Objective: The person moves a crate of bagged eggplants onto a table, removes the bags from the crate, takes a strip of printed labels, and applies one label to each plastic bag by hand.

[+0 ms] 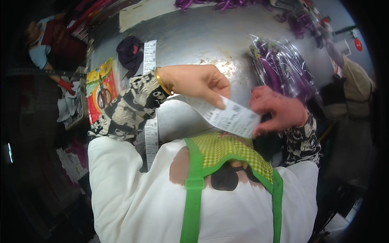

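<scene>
A short strip of white printed labels (pixel 231 116) is stretched between my hands over the metal table (pixel 194 38). My left hand (pixel 204 84), with a gold bangle at the wrist, pinches the strip's upper edge between thumb and fingers. At the strip's right end, my right hand (pixel 277 108) grips it; this hand seems to wear a thin reddish glove. Just beyond the right hand lies a clear plastic bag (pixel 298 77) of long purple eggplants (pixel 272 67). A longer label strip (pixel 151 135) runs along the table, passing under my left forearm.
Scissors (pixel 104 95) rest on a colourful packet (pixel 97 83) at the left, near a dark bunched cloth (pixel 130 54). Loose eggplants (pixel 227 4) lie at the far edge. A person (pixel 48 48) with a red glove is at the far left; another's sleeve (pixel 352 71) shows at right.
</scene>
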`<action>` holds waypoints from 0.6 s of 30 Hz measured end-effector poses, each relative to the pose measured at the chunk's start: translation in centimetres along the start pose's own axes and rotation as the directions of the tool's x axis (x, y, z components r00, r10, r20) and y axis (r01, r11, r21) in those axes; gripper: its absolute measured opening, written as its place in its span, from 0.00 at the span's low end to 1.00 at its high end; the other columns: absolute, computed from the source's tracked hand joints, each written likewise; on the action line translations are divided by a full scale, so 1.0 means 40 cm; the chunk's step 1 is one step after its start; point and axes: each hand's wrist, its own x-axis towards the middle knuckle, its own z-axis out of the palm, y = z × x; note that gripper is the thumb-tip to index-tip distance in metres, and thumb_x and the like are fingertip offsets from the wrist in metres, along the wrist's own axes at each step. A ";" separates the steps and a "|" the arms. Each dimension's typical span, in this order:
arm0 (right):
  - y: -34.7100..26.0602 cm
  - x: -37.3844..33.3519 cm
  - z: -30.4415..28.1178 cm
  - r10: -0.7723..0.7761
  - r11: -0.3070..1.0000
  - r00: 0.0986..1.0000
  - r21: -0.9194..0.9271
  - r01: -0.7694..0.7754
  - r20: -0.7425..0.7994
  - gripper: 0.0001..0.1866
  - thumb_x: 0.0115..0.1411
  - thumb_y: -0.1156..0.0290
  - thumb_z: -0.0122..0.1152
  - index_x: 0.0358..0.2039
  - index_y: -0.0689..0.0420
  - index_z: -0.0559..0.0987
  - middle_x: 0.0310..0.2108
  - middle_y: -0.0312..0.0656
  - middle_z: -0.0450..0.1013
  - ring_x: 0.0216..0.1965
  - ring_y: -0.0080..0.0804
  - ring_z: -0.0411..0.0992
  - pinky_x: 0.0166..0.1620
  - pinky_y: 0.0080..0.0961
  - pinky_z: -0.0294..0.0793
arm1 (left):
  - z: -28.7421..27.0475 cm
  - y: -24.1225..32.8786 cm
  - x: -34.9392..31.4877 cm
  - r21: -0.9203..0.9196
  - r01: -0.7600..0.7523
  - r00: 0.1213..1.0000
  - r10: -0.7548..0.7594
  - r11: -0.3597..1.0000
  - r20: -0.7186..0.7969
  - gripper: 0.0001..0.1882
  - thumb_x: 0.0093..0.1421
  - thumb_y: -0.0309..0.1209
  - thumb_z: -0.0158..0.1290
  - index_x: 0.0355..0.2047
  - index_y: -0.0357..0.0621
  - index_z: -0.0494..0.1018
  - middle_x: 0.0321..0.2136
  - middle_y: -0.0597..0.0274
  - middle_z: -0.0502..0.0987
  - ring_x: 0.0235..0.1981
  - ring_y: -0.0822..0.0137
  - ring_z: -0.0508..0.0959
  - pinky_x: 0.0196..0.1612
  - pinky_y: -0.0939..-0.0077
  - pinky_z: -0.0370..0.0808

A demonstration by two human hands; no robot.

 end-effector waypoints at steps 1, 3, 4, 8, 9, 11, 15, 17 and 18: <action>-0.017 -0.032 0.007 0.099 0.994 0.994 -0.050 -0.097 0.041 0.18 0.49 0.57 0.73 0.34 0.57 0.81 0.29 0.35 0.73 0.43 0.35 0.69 0.54 0.33 0.59 | -0.015 -0.011 0.009 0.092 0.034 0.999 -0.034 0.995 -0.001 0.11 0.61 0.33 0.60 0.35 0.36 0.77 0.27 0.66 0.80 0.27 0.81 0.75 0.30 0.83 0.73; -0.044 -0.090 0.007 0.180 0.981 0.984 -0.078 -0.180 -0.002 0.17 0.48 0.59 0.74 0.31 0.57 0.79 0.30 0.37 0.73 0.43 0.36 0.69 0.57 0.37 0.58 | -0.033 -0.036 0.020 0.202 0.119 0.991 -0.103 0.972 -0.088 0.12 0.60 0.34 0.61 0.34 0.36 0.76 0.26 0.68 0.80 0.26 0.81 0.75 0.29 0.83 0.72; -0.047 -0.120 0.010 0.214 0.972 0.977 -0.097 -0.215 -0.026 0.16 0.48 0.59 0.74 0.30 0.57 0.79 0.31 0.37 0.73 0.43 0.37 0.70 0.58 0.38 0.57 | -0.045 -0.048 0.028 0.260 0.163 0.982 -0.130 0.952 -0.140 0.12 0.60 0.34 0.61 0.34 0.37 0.76 0.26 0.68 0.79 0.26 0.82 0.75 0.29 0.83 0.72; -0.071 -0.223 0.066 0.205 0.962 0.949 0.228 -0.150 -0.240 0.11 0.50 0.67 0.74 0.24 0.56 0.78 0.36 0.41 0.76 0.48 0.37 0.71 0.66 0.51 0.51 | -0.034 -0.035 0.065 0.237 0.131 0.988 -0.106 0.963 -0.115 0.13 0.59 0.36 0.63 0.33 0.37 0.77 0.24 0.70 0.79 0.24 0.82 0.74 0.26 0.82 0.71; -0.078 -0.247 0.056 0.148 0.943 0.965 0.325 -0.071 -0.216 0.09 0.52 0.69 0.72 0.26 0.57 0.79 0.34 0.43 0.77 0.43 0.38 0.75 0.64 0.51 0.56 | -0.027 -0.032 0.074 0.209 0.101 0.993 -0.084 0.973 -0.088 0.13 0.59 0.36 0.63 0.34 0.38 0.78 0.24 0.70 0.79 0.23 0.81 0.74 0.26 0.82 0.71; -0.132 -0.318 0.033 0.210 0.902 0.946 0.423 -0.089 -0.249 0.09 0.54 0.69 0.70 0.27 0.60 0.80 0.27 0.43 0.77 0.29 0.35 0.77 0.42 0.35 0.73 | -0.014 -0.055 0.087 0.166 0.027 0.999 -0.019 0.986 -0.048 0.12 0.59 0.34 0.62 0.35 0.37 0.78 0.25 0.70 0.80 0.25 0.82 0.74 0.28 0.83 0.72; -0.242 -0.470 0.064 0.674 0.695 0.733 0.418 -0.585 -0.094 0.15 0.56 0.64 0.70 0.24 0.63 0.78 0.16 0.41 0.72 0.15 0.28 0.70 0.20 0.26 0.64 | 0.054 -0.085 0.169 0.014 -0.046 0.996 0.047 0.999 -0.073 0.09 0.58 0.30 0.63 0.34 0.36 0.79 0.25 0.69 0.80 0.25 0.82 0.75 0.28 0.86 0.71; -0.253 -0.495 0.080 0.858 0.421 0.499 0.388 -0.820 0.122 0.21 0.60 0.57 0.64 0.21 0.61 0.75 0.14 0.39 0.70 0.15 0.25 0.67 0.20 0.27 0.62 | 0.103 -0.124 0.232 -0.042 -0.021 0.983 0.013 0.999 -0.186 0.08 0.56 0.29 0.65 0.31 0.37 0.79 0.24 0.66 0.80 0.23 0.81 0.76 0.27 0.86 0.72; -0.239 -0.517 0.092 0.884 0.316 0.412 0.364 -0.876 0.222 0.23 0.61 0.54 0.62 0.20 0.61 0.74 0.15 0.40 0.71 0.16 0.25 0.67 0.21 0.28 0.62 | 0.126 -0.155 0.263 -0.098 -0.012 0.970 -0.012 0.995 -0.244 0.08 0.54 0.28 0.66 0.29 0.37 0.79 0.23 0.65 0.81 0.23 0.80 0.76 0.26 0.86 0.72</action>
